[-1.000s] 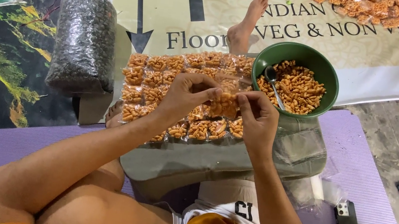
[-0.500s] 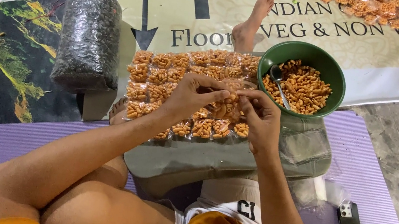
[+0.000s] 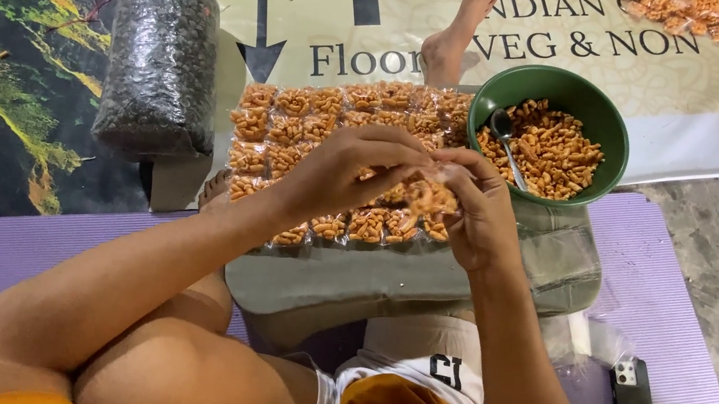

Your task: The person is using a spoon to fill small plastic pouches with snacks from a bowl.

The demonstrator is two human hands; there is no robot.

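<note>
Both hands raised together over the grey cushion (image 3: 386,281), above the near right corner of the sheet of filled packets (image 3: 332,132). Left hand (image 3: 349,172) reaching in from the left, fingers curled and pressed together, tips meeting the top of one small clear packet of orange snack pieces (image 3: 429,196). Right hand (image 3: 479,219) cupped behind and under that same packet, thumb and forefinger pinching its upper edge. Packet thus caught between the two hands, touching both, hanging just above the nearest row; long axis hard to tell, since fingers hide most of it, though seemingly running across from one hand to the other. Right hand the nearer holder, carrying the packet's weight; left hand only at the rim. Green bowl (image 3: 611,125) of loose orange pieces with a spoon (image 3: 508,143) standing at the far right corner of the cushion, just beside the right hand. Big bag of dark pieces (image 3: 159,61) well apart at the left, dark phone (image 3: 634,400) on the purple mat (image 3: 686,276) at the right.
</note>
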